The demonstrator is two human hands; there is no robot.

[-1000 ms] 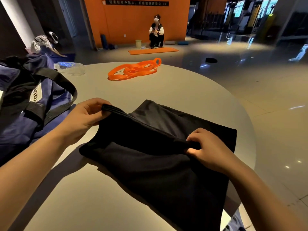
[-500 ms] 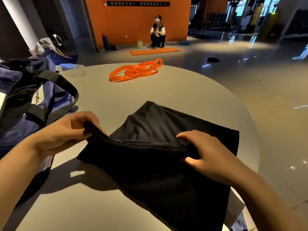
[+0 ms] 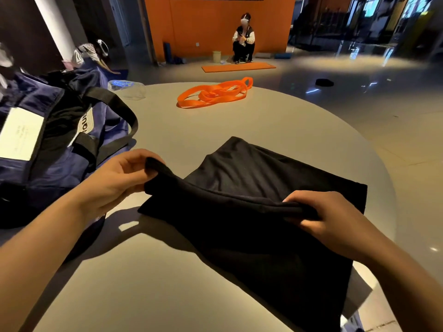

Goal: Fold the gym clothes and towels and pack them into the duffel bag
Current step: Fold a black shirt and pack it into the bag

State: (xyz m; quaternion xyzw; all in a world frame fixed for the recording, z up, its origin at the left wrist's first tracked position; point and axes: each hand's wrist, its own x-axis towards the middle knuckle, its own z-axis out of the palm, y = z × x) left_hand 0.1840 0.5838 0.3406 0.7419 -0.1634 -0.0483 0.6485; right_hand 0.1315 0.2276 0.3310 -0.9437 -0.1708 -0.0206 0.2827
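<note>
1. Black garment (image 3: 275,224) spread over the near right part of the round grey table (image 3: 263,121), its lower corner hanging past the table's near right edge.
2. Folded edge of the cloth lifted off the table between the two hands, running from upper left to lower right.
3. Left hand (image 3: 115,180) pinching the left end of that fold, thumb on top, fingers curled beneath, raised a little above the table.
4. Right hand (image 3: 328,216) clamped on the right end of the same fold, fingers curled round the bunched cloth, knuckles toward the camera.
5. Hands well apart, one at each end of the fold, cloth stretched between them.
6. Navy duffel bag (image 3: 48,149) at the left of the table, just beside the left forearm, with black straps (image 3: 115,104) looping over it and a white label (image 3: 21,134) on its top; whether open or zipped cannot be told.
7. Orange resistance band (image 3: 213,94) coiled on the far part of the table, well apart from the garment.
8. Clear plastic container (image 3: 127,88) at the far left edge of the table, behind the bag.
9. Beyond the table, a person crouched (image 3: 243,41) against an orange wall (image 3: 203,25), an orange mat (image 3: 238,67) on the floor in front.
10. Another person (image 3: 91,52) bent over at far left, near a white pillar (image 3: 56,27).
</note>
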